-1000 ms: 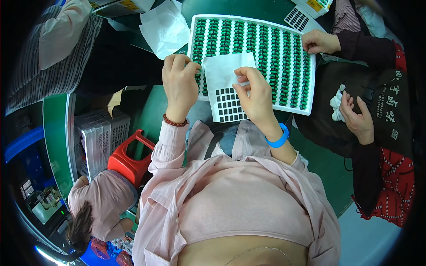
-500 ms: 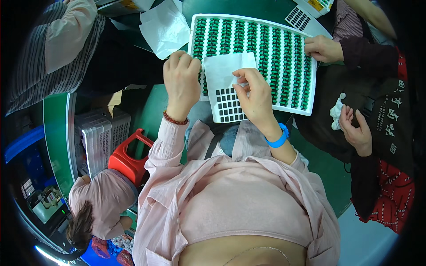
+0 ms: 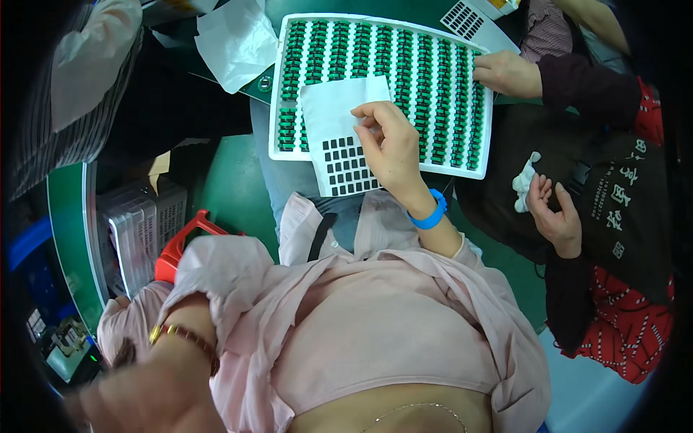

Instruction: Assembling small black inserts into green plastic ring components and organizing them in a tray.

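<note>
Left hand [image 3: 155, 395] swings from the white tray [image 3: 462, 172] to lower left, blurred, grip indeterminable; right hand [image 3: 392, 150], thumb and fingers parted, is nearer the sticker sheet [image 3: 327, 108], lengthwise across the tray's near edge.

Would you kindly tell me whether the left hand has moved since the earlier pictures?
Yes, the left hand has moved away from the tray, from its left edge down to the picture's lower left, where it shows blurred.

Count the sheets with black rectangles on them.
2: the near sheet, partly behind the right hand and overlapping the white tray in view; the far sheet, beyond the tray's far right corner. Others may be hidden.
</note>
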A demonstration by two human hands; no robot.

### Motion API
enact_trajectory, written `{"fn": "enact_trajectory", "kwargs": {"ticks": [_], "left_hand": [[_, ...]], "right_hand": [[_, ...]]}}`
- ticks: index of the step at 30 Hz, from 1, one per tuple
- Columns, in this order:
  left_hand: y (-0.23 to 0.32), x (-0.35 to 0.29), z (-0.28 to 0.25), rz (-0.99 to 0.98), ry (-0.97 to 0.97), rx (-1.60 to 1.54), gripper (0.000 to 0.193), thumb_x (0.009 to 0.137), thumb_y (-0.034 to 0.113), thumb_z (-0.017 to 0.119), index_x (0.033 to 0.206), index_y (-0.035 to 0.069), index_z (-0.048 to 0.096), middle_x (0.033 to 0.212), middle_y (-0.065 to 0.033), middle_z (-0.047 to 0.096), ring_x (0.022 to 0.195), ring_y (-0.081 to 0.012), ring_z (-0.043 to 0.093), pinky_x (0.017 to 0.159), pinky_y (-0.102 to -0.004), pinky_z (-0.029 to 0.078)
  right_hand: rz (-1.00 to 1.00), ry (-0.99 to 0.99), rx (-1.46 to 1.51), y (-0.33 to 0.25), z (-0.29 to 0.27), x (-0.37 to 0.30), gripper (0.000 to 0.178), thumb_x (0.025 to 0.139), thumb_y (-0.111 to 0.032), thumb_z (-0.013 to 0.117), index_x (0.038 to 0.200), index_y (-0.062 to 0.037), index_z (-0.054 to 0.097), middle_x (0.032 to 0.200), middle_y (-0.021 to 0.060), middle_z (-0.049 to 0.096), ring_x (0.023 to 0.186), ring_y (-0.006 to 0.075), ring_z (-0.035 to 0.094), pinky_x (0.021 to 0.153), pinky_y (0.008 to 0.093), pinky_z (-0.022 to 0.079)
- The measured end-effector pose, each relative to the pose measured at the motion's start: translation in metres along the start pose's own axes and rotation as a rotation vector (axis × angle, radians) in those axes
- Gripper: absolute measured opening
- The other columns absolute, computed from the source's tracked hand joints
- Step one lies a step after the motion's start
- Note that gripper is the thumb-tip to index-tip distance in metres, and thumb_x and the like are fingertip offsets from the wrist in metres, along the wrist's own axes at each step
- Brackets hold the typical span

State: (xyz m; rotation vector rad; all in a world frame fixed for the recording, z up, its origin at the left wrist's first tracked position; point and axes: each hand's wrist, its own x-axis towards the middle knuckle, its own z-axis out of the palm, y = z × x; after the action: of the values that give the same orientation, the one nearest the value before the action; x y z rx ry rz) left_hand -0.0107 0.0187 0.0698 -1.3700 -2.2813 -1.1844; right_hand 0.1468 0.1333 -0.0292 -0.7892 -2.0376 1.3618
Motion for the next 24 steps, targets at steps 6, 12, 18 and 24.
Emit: {"fn": "enact_trajectory", "kwargs": {"ticks": [6, 12, 18, 24], "left_hand": [[0.028, 0.015, 0.008, -0.014, 0.058, -0.020, 0.042, 0.074, -0.006, 0.074, 0.114, 0.006, 0.070, 0.110, -0.0120, 0.069, 0.104, -0.0289, 0.065, 0.088, -0.0352, 0.052], [0.026, -0.016, 0.050, -0.027, 0.124, -0.129, 0.038, 0.076, -0.005, 0.073, 0.111, 0.006, 0.070, 0.109, -0.0117, 0.070, 0.102, -0.0285, 0.066, 0.087, -0.0348, 0.052], [0.026, -0.015, 0.045, 0.004, 0.154, -0.085, 0.033, 0.077, -0.004, 0.073, 0.109, 0.006, 0.070, 0.108, -0.0114, 0.070, 0.100, -0.0281, 0.066, 0.086, -0.0344, 0.052], [0.021, -0.023, 0.024, 0.048, 0.198, 0.016, 0.029, 0.078, -0.003, 0.072, 0.107, 0.005, 0.071, 0.107, -0.0111, 0.070, 0.098, -0.0277, 0.067, 0.085, -0.0341, 0.052]], "right_hand": [[-0.016, 0.025, 0.004, 0.005, -0.003, -0.002, 0.021, 0.085, 0.006, 0.065, 0.104, -0.0010, 0.068, 0.095, 0.0092, 0.065, 0.076, 0.0139, 0.067, 0.060, 0.0242, 0.051], [-0.079, 0.036, -0.022, 0.006, 0.005, -0.002, 0.019, 0.083, 0.006, 0.063, 0.100, -0.0024, 0.068, 0.090, 0.0102, 0.063, 0.073, 0.0177, 0.065, 0.059, 0.0269, 0.050], [-0.070, 0.038, -0.029, 0.011, -0.006, -0.003, 0.020, 0.084, 0.008, 0.062, 0.101, -0.0011, 0.067, 0.093, 0.0100, 0.064, 0.075, 0.0168, 0.066, 0.060, 0.0265, 0.051], [-0.056, 0.028, 0.005, 0.010, -0.007, -0.007, 0.021, 0.083, 0.009, 0.063, 0.101, 0.0000, 0.067, 0.096, 0.0099, 0.065, 0.078, 0.0158, 0.066, 0.062, 0.0257, 0.053]]}}
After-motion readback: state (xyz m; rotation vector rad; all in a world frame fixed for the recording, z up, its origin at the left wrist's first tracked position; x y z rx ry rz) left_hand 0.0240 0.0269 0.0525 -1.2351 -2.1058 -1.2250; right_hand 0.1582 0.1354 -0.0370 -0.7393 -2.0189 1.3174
